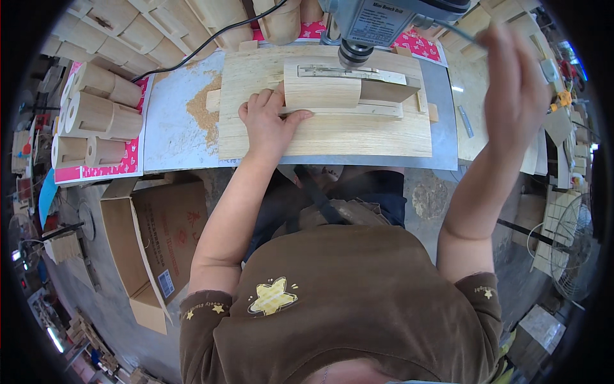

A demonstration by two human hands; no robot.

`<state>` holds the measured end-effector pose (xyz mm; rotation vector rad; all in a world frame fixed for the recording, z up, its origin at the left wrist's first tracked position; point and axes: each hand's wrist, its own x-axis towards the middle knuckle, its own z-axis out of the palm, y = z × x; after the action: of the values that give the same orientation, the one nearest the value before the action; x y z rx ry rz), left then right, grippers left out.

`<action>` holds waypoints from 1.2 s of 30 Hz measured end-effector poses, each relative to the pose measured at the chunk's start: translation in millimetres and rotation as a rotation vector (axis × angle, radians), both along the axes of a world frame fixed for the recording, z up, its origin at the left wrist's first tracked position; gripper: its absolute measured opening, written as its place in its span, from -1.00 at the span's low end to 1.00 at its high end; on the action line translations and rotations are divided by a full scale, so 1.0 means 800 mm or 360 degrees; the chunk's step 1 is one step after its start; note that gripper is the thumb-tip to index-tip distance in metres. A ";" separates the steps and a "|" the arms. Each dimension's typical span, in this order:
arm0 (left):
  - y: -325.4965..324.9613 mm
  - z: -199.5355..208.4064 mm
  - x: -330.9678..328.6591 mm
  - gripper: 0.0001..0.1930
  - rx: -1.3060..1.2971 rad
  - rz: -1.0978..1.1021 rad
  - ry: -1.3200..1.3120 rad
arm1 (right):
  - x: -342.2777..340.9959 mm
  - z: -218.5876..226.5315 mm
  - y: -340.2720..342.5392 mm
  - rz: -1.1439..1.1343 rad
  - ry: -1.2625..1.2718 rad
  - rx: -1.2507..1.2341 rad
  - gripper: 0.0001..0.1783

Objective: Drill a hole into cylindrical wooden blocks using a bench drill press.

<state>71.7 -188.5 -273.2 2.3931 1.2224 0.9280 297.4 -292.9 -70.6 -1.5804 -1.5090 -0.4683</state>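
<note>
My left hand [267, 125] is at the left end of a pale wooden workpiece [323, 94], which has a smooth rounded face and a slot along its far side. The thumb lies along a wooden strip [345, 111] at its near edge, and the fingers are bent against its end. The workpiece rests on a flat wooden board [320, 142] below the chuck [354, 55] of a small bench drill [377, 22]. Raised at the right, my right hand [515, 96] is at the end of the drill's lever [455, 30]; motion blurs its fingers, so their grip is unclear.
Rounded wooden pieces [102, 115] are stacked at the left and along the back. Sawdust [203, 105] lies beside the board, and a black cable [211, 40] crosses behind. A blue marker-like stick [465, 121] lies at the right. An open cardboard box [169, 227] stands below the table.
</note>
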 end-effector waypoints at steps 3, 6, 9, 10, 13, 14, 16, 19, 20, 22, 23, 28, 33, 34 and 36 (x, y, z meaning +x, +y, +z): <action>0.000 -0.005 -0.004 -0.35 0.0054 0.0020 0.0006 | -0.035 -0.055 -0.019 0.0177 0.0276 0.0053 -0.90; -0.001 -0.001 -0.002 -0.34 -0.0004 0.0015 0.0016 | -0.033 -0.117 -0.015 0.0255 0.0369 0.0147 -0.92; 0.000 0.000 0.002 -0.33 0.0026 0.0005 0.0012 | -0.018 -0.156 0.007 0.0321 0.0284 0.0254 -0.94; -0.001 0.002 0.004 -0.33 0.0021 -0.0002 0.0013 | -0.015 -0.158 0.009 0.0333 0.0238 0.0308 -0.94; -0.002 -0.001 0.000 -0.33 0.0024 0.0009 0.0018 | -0.027 -0.142 -0.002 0.0307 0.0353 0.0104 -0.94; -0.002 -0.002 -0.003 -0.33 0.0025 0.0023 0.0019 | -0.022 -0.133 -0.004 0.0340 0.0182 0.0182 -0.95; -0.002 -0.003 -0.002 -0.33 0.0011 0.0034 0.0014 | -0.016 -0.094 -0.008 0.0311 0.0092 0.0284 -0.88; -0.006 0.000 0.003 -0.33 0.0009 0.0034 0.0003 | 0.029 -0.001 0.018 -0.0044 -0.0608 0.0138 -0.91; -0.007 0.000 0.008 -0.33 0.0034 0.0039 0.0003 | 0.009 0.026 0.040 0.0008 -0.0222 0.0181 -0.82; -0.015 -0.003 0.036 -0.33 0.0083 0.0005 -0.0009 | 0.006 0.045 0.077 0.0045 0.0158 0.0239 -0.67; -0.017 -0.004 0.046 -0.33 0.0119 -0.0018 -0.0024 | 0.030 0.042 0.106 0.0059 0.0226 0.0182 -0.65; -0.018 -0.004 0.044 -0.32 -0.0005 -0.0016 -0.0017 | 0.037 0.057 0.099 0.0002 0.0341 0.0027 -0.62; -0.019 -0.002 0.039 -0.33 0.0006 0.0001 -0.0018 | -0.028 -0.032 -0.010 0.0159 0.0233 0.0019 -0.78; -0.020 -0.001 0.032 -0.33 0.0028 0.0037 -0.0006 | -0.037 -0.053 -0.012 0.0183 0.0281 0.0064 -0.79; -0.022 0.000 0.036 -0.34 0.0035 0.0022 -0.0003 | -0.041 -0.093 -0.014 0.0187 0.0307 0.0224 -0.88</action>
<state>100.2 -206.3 -273.1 2.4032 1.2360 0.9528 264.9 -304.0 -145.2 -1.3784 -1.3825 -0.3372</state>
